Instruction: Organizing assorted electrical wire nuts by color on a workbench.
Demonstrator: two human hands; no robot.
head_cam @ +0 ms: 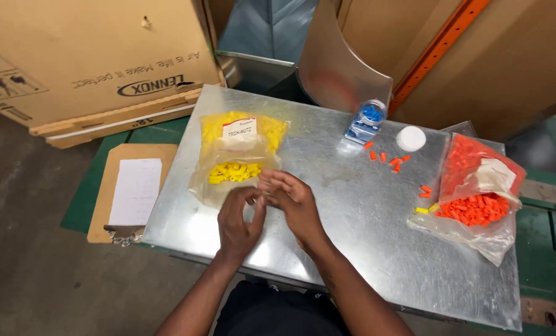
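Both hands, left and right, pinch together beside clear plastic bag of yellow connectors, held item unclear; slack pinch risks dropping it on shiny metal table

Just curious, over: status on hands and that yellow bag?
Left hand and right hand meet at yellow bag mouth. Grip unclear. Nothing blocking.

place: warehouse or trade workshop | bench: bare galvanised sheet-metal top on green frame | stock: bulk bags of yellow and orange wire connectors | surroundings: large shipping cartons, sheet-metal duct, orange racking beam, concrete floor, clipboard
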